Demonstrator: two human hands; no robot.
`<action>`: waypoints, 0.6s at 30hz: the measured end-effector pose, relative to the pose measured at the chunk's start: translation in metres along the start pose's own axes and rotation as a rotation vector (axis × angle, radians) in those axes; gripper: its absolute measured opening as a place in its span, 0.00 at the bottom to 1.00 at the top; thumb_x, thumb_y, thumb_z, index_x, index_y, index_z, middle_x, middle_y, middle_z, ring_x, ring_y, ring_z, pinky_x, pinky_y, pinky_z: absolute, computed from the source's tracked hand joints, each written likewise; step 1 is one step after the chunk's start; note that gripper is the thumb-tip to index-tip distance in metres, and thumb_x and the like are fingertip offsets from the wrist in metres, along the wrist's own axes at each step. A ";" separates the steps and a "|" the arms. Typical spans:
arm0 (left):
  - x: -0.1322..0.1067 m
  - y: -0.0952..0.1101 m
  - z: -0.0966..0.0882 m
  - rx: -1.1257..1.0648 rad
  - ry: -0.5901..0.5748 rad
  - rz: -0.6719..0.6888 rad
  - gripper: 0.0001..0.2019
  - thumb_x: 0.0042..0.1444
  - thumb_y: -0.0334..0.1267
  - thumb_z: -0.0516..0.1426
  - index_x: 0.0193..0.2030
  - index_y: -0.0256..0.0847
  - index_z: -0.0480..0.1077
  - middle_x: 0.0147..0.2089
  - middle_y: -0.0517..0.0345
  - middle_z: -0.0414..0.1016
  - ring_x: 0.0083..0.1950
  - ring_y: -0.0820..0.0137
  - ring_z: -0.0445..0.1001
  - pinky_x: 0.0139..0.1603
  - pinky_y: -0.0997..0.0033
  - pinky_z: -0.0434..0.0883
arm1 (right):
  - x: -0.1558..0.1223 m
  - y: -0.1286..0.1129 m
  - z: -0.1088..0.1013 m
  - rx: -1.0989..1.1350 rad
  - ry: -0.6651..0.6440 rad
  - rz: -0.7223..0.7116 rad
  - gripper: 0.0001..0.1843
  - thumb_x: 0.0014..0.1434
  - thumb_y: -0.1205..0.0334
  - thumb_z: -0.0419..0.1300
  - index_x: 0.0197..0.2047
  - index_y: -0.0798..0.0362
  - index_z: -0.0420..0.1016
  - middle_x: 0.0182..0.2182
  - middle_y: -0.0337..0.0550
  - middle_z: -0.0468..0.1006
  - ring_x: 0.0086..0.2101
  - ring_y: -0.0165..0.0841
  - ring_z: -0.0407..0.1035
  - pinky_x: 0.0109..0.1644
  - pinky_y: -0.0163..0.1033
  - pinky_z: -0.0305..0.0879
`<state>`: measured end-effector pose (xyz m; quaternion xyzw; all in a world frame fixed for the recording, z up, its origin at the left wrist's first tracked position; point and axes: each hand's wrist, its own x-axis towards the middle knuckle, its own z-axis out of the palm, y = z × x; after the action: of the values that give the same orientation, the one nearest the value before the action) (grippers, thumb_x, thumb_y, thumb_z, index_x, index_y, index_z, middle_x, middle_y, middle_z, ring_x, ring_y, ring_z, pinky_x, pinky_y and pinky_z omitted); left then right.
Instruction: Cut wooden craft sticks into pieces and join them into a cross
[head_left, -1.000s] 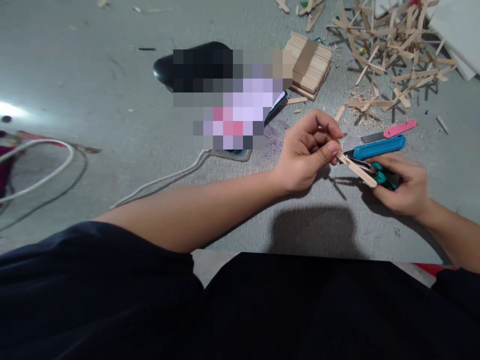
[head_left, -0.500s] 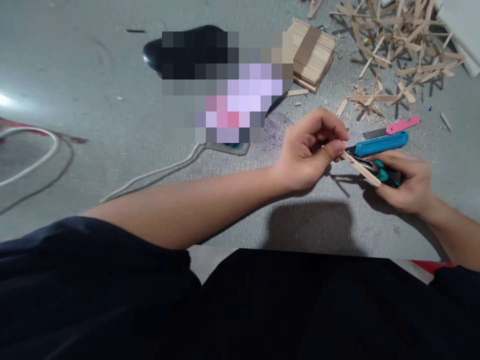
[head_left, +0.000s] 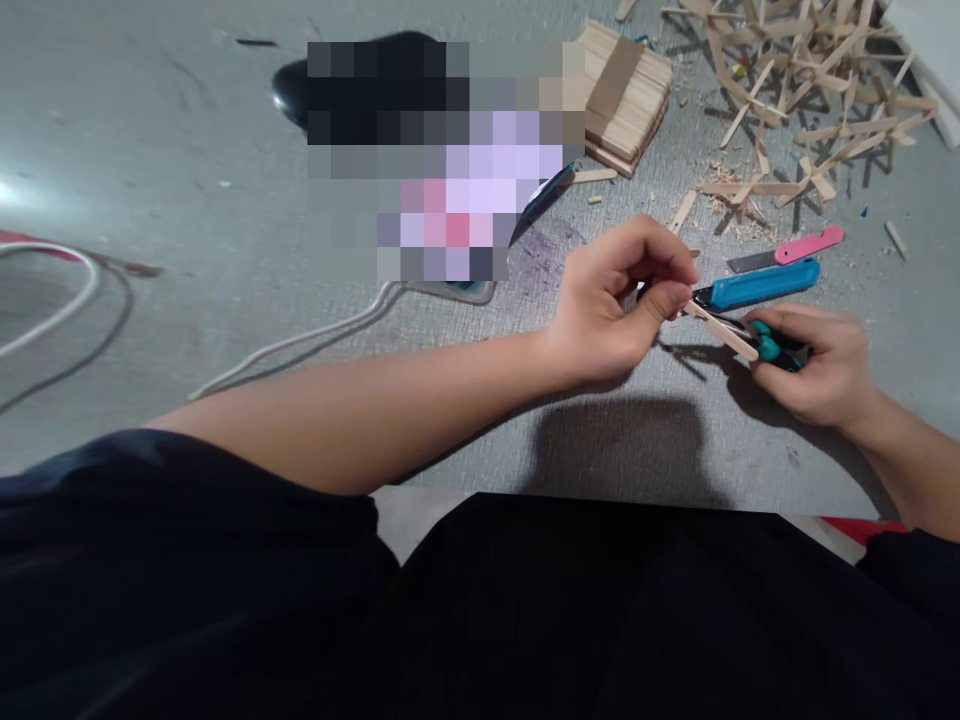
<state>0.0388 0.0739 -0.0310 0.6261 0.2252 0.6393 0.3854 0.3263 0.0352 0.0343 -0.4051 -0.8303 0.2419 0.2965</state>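
Observation:
Between the thumb and fingertips of my left hand [head_left: 622,300] is the upper end of a wooden craft stick [head_left: 726,333]. The stick slants down toward my right hand [head_left: 817,365], which is closed around pliers [head_left: 766,342] with teal and black handles. The jaws of the pliers lie behind the stick, partly hidden, so I cannot tell whether they touch it. Just beyond my hands lies a blue utility knife [head_left: 765,285]. Past it is a pink knife [head_left: 810,245] with its blade out.
A banded bundle of craft sticks [head_left: 628,95] stands at the back. A lattice of joined sticks [head_left: 795,80] spreads over the far right, beside wood shavings [head_left: 731,200]. Toward the left are a black rounded object [head_left: 292,95], a blurred-out patch and a white cable [head_left: 300,347].
The pliers' handles look slightly more squeezed together, and the stick has shifted slightly. Both hands keep their holds. The view has moved a little.

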 end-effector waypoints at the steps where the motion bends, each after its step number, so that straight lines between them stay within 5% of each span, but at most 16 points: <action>1: 0.000 0.000 0.000 0.008 0.002 -0.026 0.15 0.84 0.52 0.72 0.49 0.44 0.83 0.38 0.60 0.81 0.32 0.72 0.84 0.33 0.71 0.84 | 0.000 0.000 0.000 -0.004 0.003 0.001 0.19 0.60 0.70 0.68 0.51 0.42 0.91 0.41 0.39 0.93 0.35 0.42 0.87 0.39 0.48 0.83; 8: -0.004 -0.003 -0.001 0.034 0.057 -0.270 0.32 0.82 0.77 0.69 0.48 0.47 0.83 0.32 0.64 0.77 0.29 0.68 0.85 0.31 0.69 0.81 | 0.000 0.001 -0.002 -0.042 -0.007 0.054 0.15 0.60 0.70 0.69 0.46 0.42 0.89 0.34 0.39 0.86 0.30 0.41 0.79 0.35 0.49 0.77; 18: 0.008 0.004 -0.002 -0.053 -0.087 -0.272 0.35 0.87 0.75 0.66 0.37 0.47 0.77 0.25 0.63 0.75 0.26 0.70 0.76 0.29 0.69 0.73 | -0.004 -0.004 0.000 -0.053 -0.012 0.107 0.13 0.59 0.69 0.69 0.43 0.42 0.87 0.30 0.38 0.82 0.29 0.41 0.76 0.34 0.51 0.71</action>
<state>0.0368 0.0781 -0.0236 0.6066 0.2740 0.5593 0.4941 0.3257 0.0293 0.0356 -0.4550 -0.8154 0.2378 0.2676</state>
